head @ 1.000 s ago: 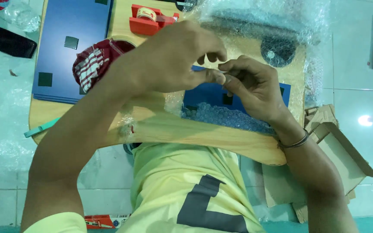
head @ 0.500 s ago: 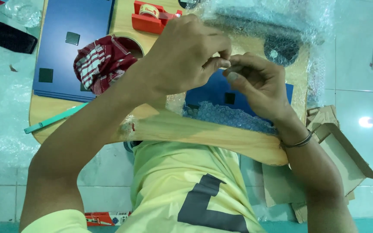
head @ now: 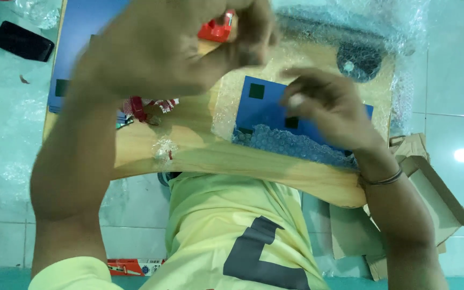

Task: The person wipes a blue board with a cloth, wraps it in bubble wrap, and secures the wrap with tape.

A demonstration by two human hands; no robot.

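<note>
In the head view, the left hand (head: pixel 173 51) is hanging blurred high over the wooden table (head: pixel 253 166), its fingers curling inward near the red tape dispenser (head: pixel 216 29); whether they are pinching anything I cannot tell, because the motion smear is hiding the tips. The right hand (head: pixel 331 107) is hovering over the blue panel (head: pixel 267 110), fingers loosely bent and spread, grasping nothing that is showing. The blue panel is lying flat at the middle of the table, partly under the right hand, with small dark squares on its face. A strip of bubble wrap (head: pixel 291 142) is covering its near edge, just below the right fingers.

The table's near edge is running just in front of the person's yellow shirt (head: pixel 232 231), and the bare wood left of the panel is giving open room between the two hands. More bubble wrap is spreading across the far right corner, covering a round dark disc (head: pixel 358 59). A second, larger blue board (head: pixel 76 32) is sitting at the far left edge, mostly behind the left forearm. A crumpled red and white wrapper (head: pixel 149 104) is lying near it. On the floor, a black phone (head: pixel 23 41) is resting well apart to the left, and folded cardboard pieces (head: pixel 430 188) are lying beside the right forearm.
</note>
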